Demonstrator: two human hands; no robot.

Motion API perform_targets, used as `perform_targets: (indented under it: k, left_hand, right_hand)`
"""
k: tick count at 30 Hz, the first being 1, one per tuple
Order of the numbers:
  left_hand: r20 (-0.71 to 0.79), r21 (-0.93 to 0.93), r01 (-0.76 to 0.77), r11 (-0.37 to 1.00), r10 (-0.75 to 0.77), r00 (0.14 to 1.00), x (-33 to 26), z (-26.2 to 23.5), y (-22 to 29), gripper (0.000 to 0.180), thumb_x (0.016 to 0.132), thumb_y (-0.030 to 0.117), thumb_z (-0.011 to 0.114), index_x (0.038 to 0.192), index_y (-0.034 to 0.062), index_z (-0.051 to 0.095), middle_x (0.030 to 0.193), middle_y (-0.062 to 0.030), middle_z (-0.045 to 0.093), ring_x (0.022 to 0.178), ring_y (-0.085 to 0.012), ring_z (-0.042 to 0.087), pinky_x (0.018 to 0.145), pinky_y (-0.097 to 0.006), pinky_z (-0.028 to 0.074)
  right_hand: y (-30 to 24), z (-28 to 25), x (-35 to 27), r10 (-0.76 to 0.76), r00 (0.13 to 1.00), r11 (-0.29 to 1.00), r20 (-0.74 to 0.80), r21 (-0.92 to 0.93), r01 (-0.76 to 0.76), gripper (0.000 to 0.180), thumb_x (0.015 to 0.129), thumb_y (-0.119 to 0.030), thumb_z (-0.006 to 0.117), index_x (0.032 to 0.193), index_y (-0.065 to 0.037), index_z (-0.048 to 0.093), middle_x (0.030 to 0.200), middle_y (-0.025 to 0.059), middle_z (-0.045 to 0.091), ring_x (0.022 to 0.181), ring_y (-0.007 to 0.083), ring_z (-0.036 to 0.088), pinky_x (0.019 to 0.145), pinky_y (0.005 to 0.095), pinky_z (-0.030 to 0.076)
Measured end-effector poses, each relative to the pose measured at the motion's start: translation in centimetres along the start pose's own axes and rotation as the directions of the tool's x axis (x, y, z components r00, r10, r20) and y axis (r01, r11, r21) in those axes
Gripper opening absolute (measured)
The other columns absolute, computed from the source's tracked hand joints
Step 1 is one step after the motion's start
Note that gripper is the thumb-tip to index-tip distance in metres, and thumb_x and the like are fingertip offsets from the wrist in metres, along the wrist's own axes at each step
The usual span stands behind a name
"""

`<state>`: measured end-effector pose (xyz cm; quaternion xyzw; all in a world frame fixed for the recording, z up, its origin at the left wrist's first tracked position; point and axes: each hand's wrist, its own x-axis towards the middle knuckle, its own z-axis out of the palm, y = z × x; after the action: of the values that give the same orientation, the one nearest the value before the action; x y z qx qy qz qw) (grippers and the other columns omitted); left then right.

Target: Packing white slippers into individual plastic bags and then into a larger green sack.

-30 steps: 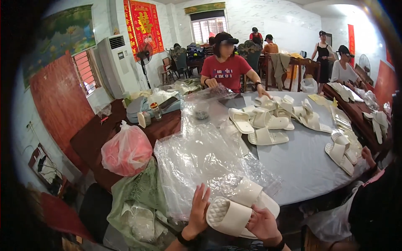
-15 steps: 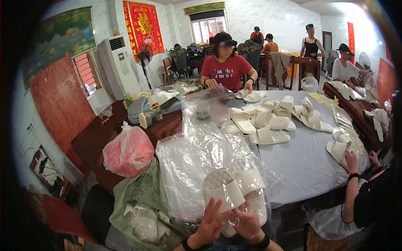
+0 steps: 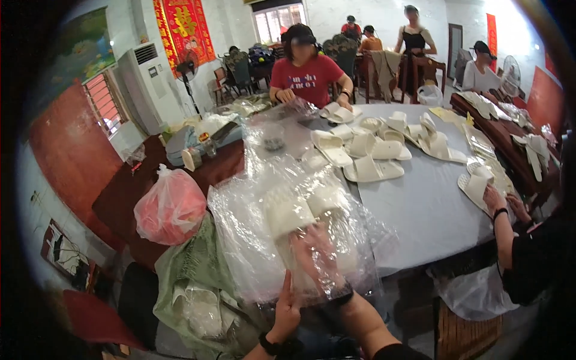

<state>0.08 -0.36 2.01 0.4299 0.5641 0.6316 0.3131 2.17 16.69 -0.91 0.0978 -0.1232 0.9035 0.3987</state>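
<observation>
A pair of white slippers [image 3: 289, 211] lies inside a clear plastic bag [image 3: 354, 282] in front of me, toes pointing away. My right hand [image 3: 316, 255] reaches into the bag up to the wrist, its fingers around the slippers just behind the straps. Glare on the film partly hides these fingers. At the bag's near edge, my left hand [image 3: 287, 309] has its fingers pointing up and pinches the film. Beneath them lies a stack of flat clear bags [image 3: 231, 240].
Loose white slippers [image 3: 375, 169] crowd the grey-covered table [image 3: 426, 222]. Across it a person in red [image 3: 309, 81] handles slippers and film; at right a co-worker's hand [image 3: 495, 201] touches a slipper. Left are a tied bag of pink stuff [image 3: 171, 207] and a green sack [image 3: 195, 264] holding slippers.
My right hand has pushed forward with the slippers, deeper into the bag. My left hand has come off the slippers to the bag's near edge. The view has shifted slightly.
</observation>
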Motion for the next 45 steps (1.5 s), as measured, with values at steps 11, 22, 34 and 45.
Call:
perform_targets:
  k: [11,22,34,45]
  left_hand:
    - [-0.052,-0.402,0.149,0.903,-0.184,0.981,2.3,0.1,-0.7,0.062,0.088,-0.008,0.038,0.144,0.0059,0.016,0.125,-0.0165,0.049,0.091,-0.0207,0.062,0.073,-0.032,0.055]
    - [-0.067,-0.435,0.182,0.882,-0.233,0.970,2.6,-1.1,1.7,0.048,0.091,-0.002,0.036,0.138,0.0100,0.037,0.129,-0.0147,0.048,0.076,-0.0134,0.061,0.064,-0.023,0.050]
    - [0.122,-0.127,-0.016,0.992,0.032,0.992,-1.0,-2.8,6.4,0.053,0.088,0.006,0.052,0.138,0.0105,0.036,0.135,-0.0116,0.042,0.114,-0.0225,0.047,0.099,-0.037,0.035]
    - [-0.550,0.707,0.637,-0.308,0.327,0.769,-6.9,-16.2,7.2,0.050,0.082,0.023,0.061,0.130,0.0172,0.048,0.131,-0.0223,0.044,0.119,-0.0373,0.043,0.101,-0.046,0.030]
  right_hand:
    - [-3.1,7.6,-8.4,0.147,0.984,0.511,-0.102,-0.844,-0.164,0.057,0.088,-0.004,0.052,0.139,-0.006,0.028,0.146,0.0103,0.026,0.133,0.0264,0.031,0.108,0.0379,0.026]
    - [-3.9,9.7,-9.3,-0.027,0.970,-0.817,0.242,-0.564,0.117,0.093,0.067,-0.025,0.077,0.142,-0.010,0.024,0.146,0.0292,0.013,0.125,0.0488,0.032,0.100,0.0532,0.029]
    - [-2.1,9.3,-6.6,-0.135,0.954,-0.760,0.268,-0.645,0.074,0.045,0.076,-0.002,0.059,0.121,-0.007,0.055,0.116,0.0187,0.059,0.097,0.0323,0.062,0.073,0.0341,0.051]
    - [-5.0,8.2,-5.7,-0.425,0.807,-0.477,0.409,-0.859,0.185,0.033,0.081,-0.001,0.054,0.114,0.004,0.057,0.107,0.0155,0.063,0.098,0.0233,0.059,0.087,0.0333,0.046]
